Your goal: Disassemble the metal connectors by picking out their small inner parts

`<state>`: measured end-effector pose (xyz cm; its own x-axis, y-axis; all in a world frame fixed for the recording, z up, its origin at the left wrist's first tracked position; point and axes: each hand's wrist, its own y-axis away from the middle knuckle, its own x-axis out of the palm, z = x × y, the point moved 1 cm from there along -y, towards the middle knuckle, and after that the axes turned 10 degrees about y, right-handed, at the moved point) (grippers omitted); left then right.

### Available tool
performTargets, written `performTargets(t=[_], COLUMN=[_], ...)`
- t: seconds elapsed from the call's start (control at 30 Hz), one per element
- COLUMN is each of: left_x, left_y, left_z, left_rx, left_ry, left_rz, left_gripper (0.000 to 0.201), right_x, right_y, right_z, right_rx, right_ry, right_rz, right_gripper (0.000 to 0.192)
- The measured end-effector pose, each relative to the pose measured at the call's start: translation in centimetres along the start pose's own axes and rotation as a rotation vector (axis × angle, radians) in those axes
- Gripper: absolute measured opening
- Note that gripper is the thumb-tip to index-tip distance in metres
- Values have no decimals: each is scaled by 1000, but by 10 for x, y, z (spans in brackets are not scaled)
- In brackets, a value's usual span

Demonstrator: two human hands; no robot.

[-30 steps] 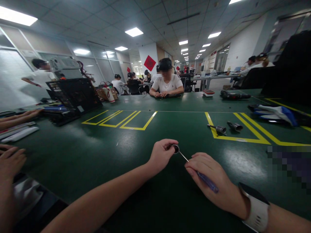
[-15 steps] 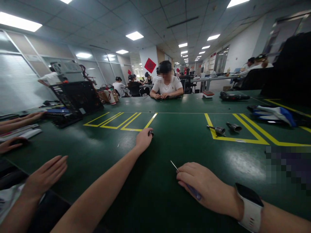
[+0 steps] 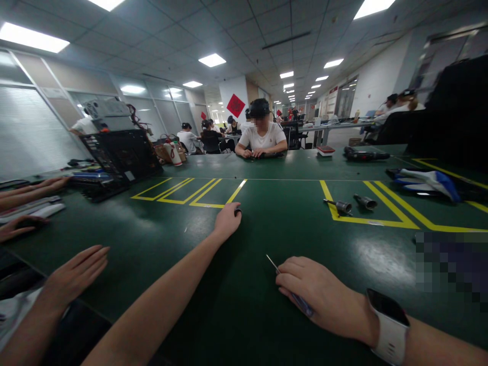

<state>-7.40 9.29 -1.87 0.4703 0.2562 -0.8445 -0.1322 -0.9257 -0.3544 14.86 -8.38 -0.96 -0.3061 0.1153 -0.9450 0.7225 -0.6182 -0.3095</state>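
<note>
The left hand (image 3: 227, 219) is reaching far out over the green tabletop (image 3: 171, 239), and its fingers (image 3: 233, 209) are pinching a small dark ring (image 3: 238, 211) right on the tabletop, beside a yellow line (image 3: 236, 191). The right hand (image 3: 320, 297) is lying nearer the person, its fingers (image 3: 290, 269) wrapping around a thin screwdriver (image 3: 273, 263) with a purple handle. Another person's hand (image 3: 78, 274) is resting flat at the left, and two metal parts (image 3: 353, 205) are lying well off to the right.
</note>
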Motion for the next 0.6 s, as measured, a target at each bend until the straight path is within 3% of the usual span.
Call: performTargets(t=[0.27,0.37,0.47,0.53,0.6], left_x=[-3,-3,-1,0,1], left_y=[4,4,3,2,2], left_z=[-4,-5,-6,-7,-7], left_rx=[13,14,6,2,-1], left_ry=[16,20,18,16,15], left_rz=[-1,-4,-8,-5,0], left_gripper=[33,34,37,38,38], right_x=[-3,-7,-12,-17,-22], right_y=[0,1,3,5,8], right_z=[2,-9,-40,-69,-98], right_rx=[9,52,209,467,604], right_ry=[-42,-100,-86,35,113], right_rz=[13,-57,-254,-379,-430], right_gripper=[18,26,34,27,28])
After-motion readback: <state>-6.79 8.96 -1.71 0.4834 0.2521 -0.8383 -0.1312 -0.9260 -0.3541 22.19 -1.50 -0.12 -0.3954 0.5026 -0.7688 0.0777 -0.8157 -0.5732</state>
